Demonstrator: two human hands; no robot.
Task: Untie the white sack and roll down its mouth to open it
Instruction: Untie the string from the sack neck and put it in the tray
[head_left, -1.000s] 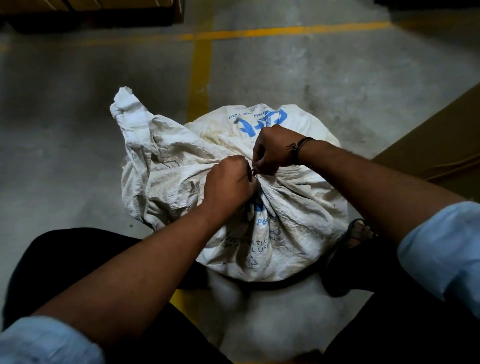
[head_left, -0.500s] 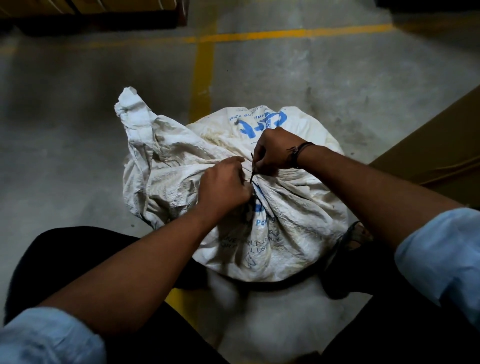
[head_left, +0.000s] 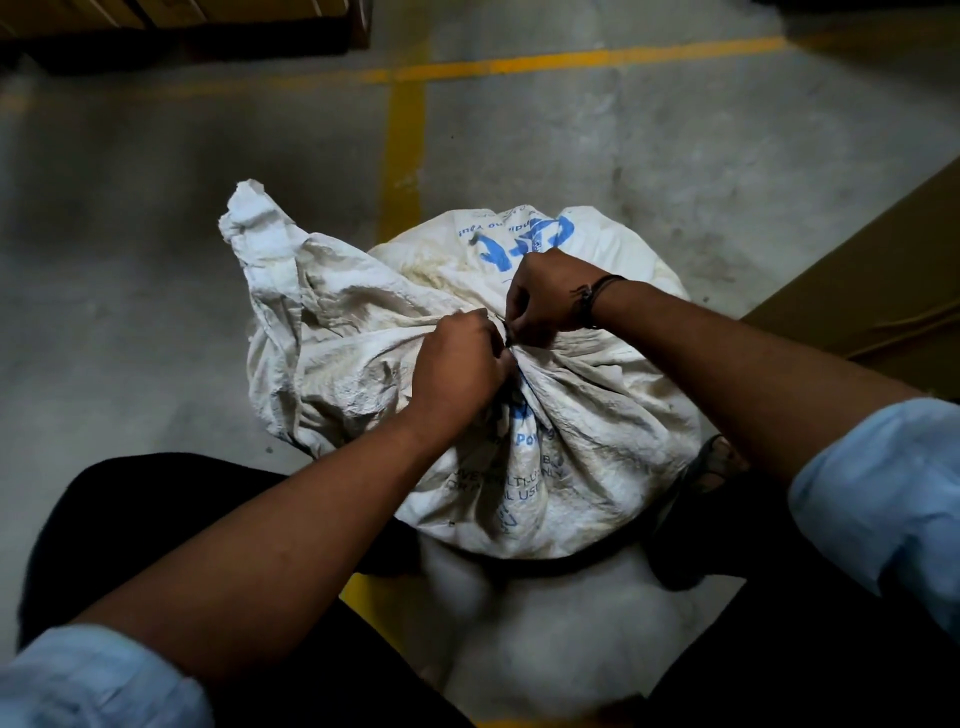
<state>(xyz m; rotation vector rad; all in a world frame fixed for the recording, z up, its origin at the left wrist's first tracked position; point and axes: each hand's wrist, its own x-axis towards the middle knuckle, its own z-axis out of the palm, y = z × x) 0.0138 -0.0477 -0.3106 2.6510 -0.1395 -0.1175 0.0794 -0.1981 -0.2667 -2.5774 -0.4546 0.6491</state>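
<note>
The white sack (head_left: 597, 415) looks like coarse woven plastic, matt, creased and stained; the floor (head_left: 156, 260) is dull, scuffed concrete with painted yellow lines (head_left: 405, 156).

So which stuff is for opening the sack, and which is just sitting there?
For the job:
- white sack
- dark tie at its bunched neck
- left hand and right hand, both pinching at the tie

Just there:
- yellow floor lines
- brown cardboard on the right
- sandal beside the sack
</note>
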